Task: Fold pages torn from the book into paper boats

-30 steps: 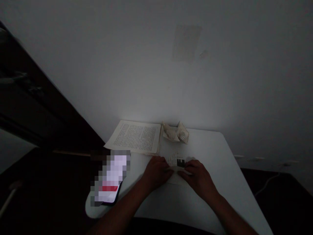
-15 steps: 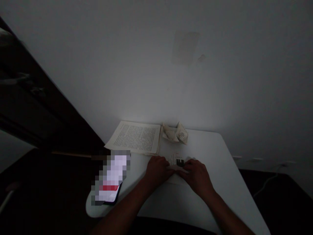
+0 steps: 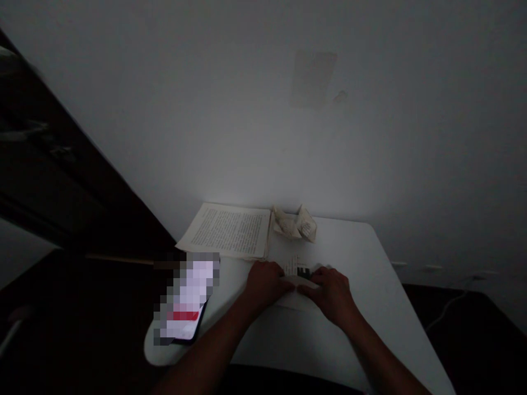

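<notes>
A printed sheet of paper (image 3: 297,299) lies at the front middle of the table, its near part partly turned up in a fold. My left hand (image 3: 264,282) grips its left side, fingers behind the fold and thumb in front. On the opposite side my right hand (image 3: 330,289) pinches the paper the same way, the two thumbs close together. Print and a dark block show on the part beyond the fold. Behind the hands stands a folded paper boat shape (image 3: 295,224) made from a printed page.
A stack of printed pages (image 3: 230,231) lies at the back left of the white table (image 3: 362,247). A phone with a lit, blurred screen (image 3: 189,296) rests near the left edge. The wall (image 3: 247,137) rises directly behind, and a dark door (image 3: 53,164) stands left.
The fold between my thumbs has shifted slightly, showing more of a pale curved edge. Both hands stay in nearly the same place; the other things have not moved.
</notes>
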`<state>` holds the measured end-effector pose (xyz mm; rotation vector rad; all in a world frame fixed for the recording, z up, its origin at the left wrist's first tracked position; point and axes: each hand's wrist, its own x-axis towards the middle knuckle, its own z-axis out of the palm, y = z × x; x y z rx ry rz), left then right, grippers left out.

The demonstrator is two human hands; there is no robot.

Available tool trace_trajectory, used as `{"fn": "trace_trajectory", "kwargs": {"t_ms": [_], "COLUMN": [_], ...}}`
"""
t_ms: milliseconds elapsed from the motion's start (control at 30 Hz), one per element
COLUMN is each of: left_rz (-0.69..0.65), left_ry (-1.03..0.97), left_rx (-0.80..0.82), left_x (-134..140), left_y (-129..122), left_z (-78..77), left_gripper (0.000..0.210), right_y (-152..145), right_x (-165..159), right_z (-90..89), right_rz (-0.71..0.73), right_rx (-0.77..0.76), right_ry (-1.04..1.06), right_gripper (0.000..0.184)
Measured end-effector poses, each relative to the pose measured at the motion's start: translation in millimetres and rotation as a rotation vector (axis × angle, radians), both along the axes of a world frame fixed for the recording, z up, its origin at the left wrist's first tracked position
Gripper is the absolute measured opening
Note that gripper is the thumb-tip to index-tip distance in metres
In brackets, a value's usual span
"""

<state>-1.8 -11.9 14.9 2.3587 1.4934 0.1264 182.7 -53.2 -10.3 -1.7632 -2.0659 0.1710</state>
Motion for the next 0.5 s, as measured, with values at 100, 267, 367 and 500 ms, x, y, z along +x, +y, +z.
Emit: {"fn": "trace_trajectory", "kwargs": {"t_ms": [100, 267, 367, 500], "left_rz": [0.016, 0.042, 0.068, 0.1], "left_ry": [0.029, 0.061, 0.077, 0.092], "left_rx": [-0.02, -0.033, -0.038, -0.059], "left_x": [2.7, 6.3, 6.5, 3.4], "left_y": [0.9, 2.6, 3.2, 2.5], "left_z": [5.6, 8.8, 7.7, 7.9], "left_gripper": [0.034, 0.037, 0.04, 0.042], "right_y": [0.5, 1.1, 1.1, 0.1], "right_x": [-2.3, -4.7, -4.6, -2.0], "right_z": [-0.1, -1.4, -0.3, 2.7], "right_rz": [-0.04, -0.058, -0.058, -0.102], "right_rx": [0.001, 0.027, 0.009, -0.065], "right_ry": [-0.03, -0.055, -0.065, -0.071], "right_gripper": [0.021, 0.026, 0.024, 0.023]}}
